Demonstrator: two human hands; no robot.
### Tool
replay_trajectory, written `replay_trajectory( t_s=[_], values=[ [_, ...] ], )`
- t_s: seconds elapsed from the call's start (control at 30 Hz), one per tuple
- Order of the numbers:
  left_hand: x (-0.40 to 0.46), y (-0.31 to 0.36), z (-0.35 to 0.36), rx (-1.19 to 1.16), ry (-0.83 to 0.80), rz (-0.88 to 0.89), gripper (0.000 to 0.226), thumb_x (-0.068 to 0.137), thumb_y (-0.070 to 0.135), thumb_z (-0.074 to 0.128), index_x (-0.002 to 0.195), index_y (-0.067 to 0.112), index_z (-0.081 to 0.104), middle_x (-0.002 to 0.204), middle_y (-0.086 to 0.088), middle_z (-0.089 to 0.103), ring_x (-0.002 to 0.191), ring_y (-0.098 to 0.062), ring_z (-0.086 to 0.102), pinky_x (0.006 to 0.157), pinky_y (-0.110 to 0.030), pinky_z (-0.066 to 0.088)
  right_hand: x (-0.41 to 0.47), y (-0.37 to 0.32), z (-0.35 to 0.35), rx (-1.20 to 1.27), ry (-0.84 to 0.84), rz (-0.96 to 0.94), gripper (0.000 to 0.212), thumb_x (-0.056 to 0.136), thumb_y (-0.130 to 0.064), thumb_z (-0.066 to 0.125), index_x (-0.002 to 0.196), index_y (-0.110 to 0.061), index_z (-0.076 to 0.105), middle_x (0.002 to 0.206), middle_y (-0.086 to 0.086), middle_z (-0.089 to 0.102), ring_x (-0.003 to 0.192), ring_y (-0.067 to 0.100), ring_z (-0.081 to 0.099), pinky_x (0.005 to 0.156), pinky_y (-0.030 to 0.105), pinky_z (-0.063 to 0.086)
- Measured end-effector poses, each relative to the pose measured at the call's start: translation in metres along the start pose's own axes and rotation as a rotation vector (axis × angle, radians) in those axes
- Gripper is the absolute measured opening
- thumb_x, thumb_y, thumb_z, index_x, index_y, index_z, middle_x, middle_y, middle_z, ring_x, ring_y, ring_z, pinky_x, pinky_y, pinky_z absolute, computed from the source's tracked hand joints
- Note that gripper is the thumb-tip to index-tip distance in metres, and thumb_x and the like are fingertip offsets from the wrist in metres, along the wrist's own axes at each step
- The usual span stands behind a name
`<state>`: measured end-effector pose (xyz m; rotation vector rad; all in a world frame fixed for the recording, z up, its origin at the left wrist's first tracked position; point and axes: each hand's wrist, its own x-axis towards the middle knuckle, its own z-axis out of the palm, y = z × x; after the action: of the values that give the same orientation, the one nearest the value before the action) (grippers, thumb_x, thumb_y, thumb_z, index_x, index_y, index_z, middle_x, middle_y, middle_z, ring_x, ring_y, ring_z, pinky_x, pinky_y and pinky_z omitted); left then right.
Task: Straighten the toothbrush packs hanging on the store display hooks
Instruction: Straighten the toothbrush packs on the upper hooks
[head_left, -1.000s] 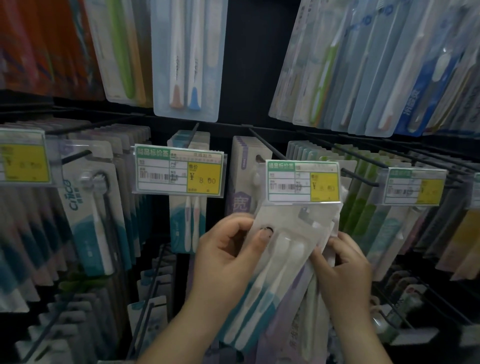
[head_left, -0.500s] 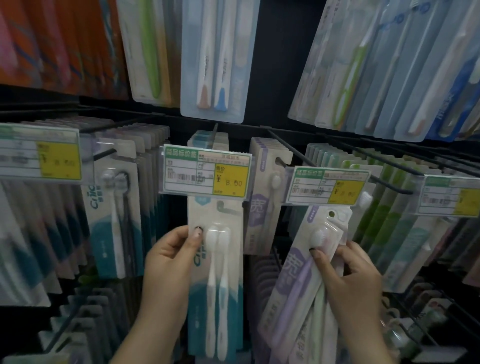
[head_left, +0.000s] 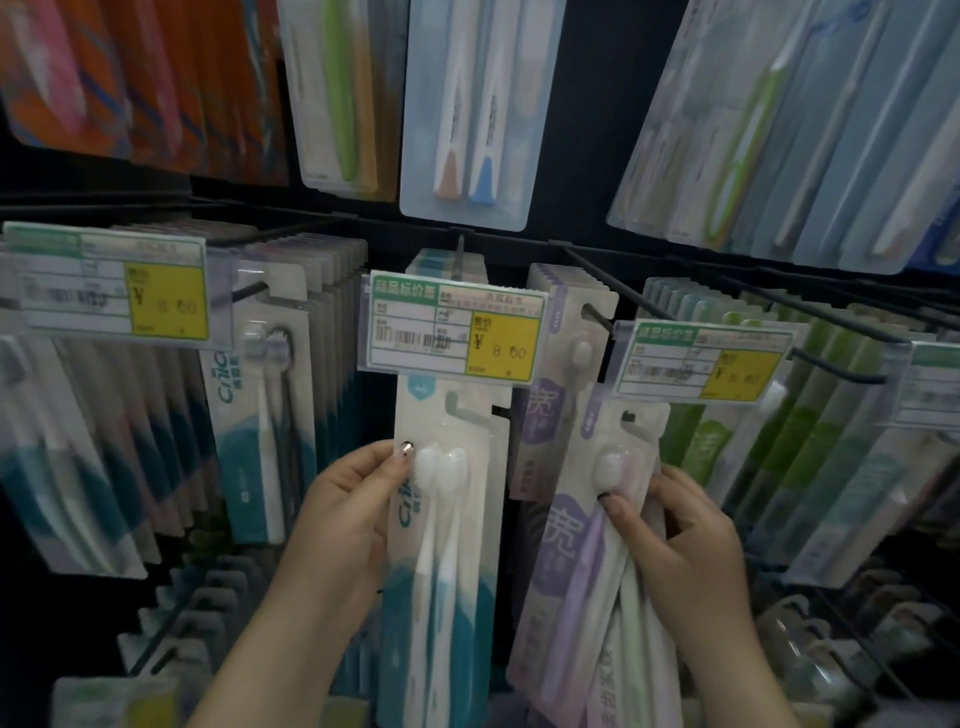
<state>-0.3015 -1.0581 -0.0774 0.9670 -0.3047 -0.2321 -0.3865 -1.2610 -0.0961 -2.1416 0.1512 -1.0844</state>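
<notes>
Held upright at centre, just below a price tag (head_left: 457, 330) with a yellow panel: a teal-and-white toothbrush pack (head_left: 441, 545), two white brushes sealed side by side under clear blister, heads up, teal printing across the lower card. Pinched along its left edge by the left hand (head_left: 353, 519), thumb on the front beside the brush heads, fingers behind. To the right, tilted with its top leaning right: a purple toothbrush pack (head_left: 576, 561) with one lilac brush inside, gripped by the right hand (head_left: 685, 561), thumb pressed on the front just under the brush head, fingers curled round the right edge (more packs, one with a pale green brush, bunched behind it in the same grasp). Behind, between the two: a row of purple packs (head_left: 561, 374) hanging on a black wire hook (head_left: 597, 317). Further right, green packs (head_left: 810, 415) in dense rows on long hooks, partly hidden by a second price tag (head_left: 701, 364). At left, teal packs (head_left: 265, 426) behind a third tag (head_left: 114, 286). Above, a pale blue pack (head_left: 472, 114) with orange- and blue-tipped brushes.
</notes>
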Motion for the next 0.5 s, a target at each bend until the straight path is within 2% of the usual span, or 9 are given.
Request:
replay_trajectory(
  t_s=[0.1,0.2,0.37,0.5],
  values=[
    [0.002,-0.006,0.006,-0.057,-0.026,-0.075,0.015,0.065,0.019,0.061,0.069,0.010,0.072,0.069,-0.005,0.072,0.060,-0.011,0.068,0.052,-0.019,0.053,0.003,-0.006,0.003,0.047,-0.058,-0.018,0.019,0.083,-0.025,0.064,0.085,-0.042,0.057,0.092,-0.017,0.059,0.090,-0.013,0.054,0.072,0.000,0.038],
    [0.006,-0.011,0.013,-0.103,-0.039,-0.121,0.013,0.066,0.017,0.061,0.068,0.010,0.073,0.071,-0.007,0.072,0.061,-0.013,0.068,0.052,-0.020,0.054,0.007,-0.011,0.006,0.061,-0.110,-0.054,0.016,0.083,-0.035,0.054,0.095,-0.044,0.054,0.098,-0.021,0.057,0.096,-0.015,0.052,0.077,-0.001,0.037],
    [0.012,-0.017,0.024,-0.167,-0.070,-0.168,0.027,0.070,0.013,0.058,0.093,-0.002,0.062,0.074,-0.009,0.071,0.062,-0.014,0.068,0.053,-0.022,0.055,0.014,-0.023,0.015,0.189,-0.202,-0.068,0.023,0.087,-0.020,0.049,0.098,-0.039,0.055,0.101,-0.013,0.061,0.099,-0.008,0.054,0.080,0.003,0.039],
    [0.014,-0.020,0.025,-0.228,-0.089,-0.166,0.035,0.073,0.011,0.057,0.104,-0.007,0.059,0.076,-0.010,0.070,0.063,-0.014,0.068,0.054,-0.021,0.054,0.018,-0.028,0.022,0.348,-0.257,-0.015,0.031,0.093,-0.009,0.051,0.103,-0.038,0.059,0.108,-0.009,0.065,0.105,0.001,0.058,0.090,0.017,0.045]
  ],
)
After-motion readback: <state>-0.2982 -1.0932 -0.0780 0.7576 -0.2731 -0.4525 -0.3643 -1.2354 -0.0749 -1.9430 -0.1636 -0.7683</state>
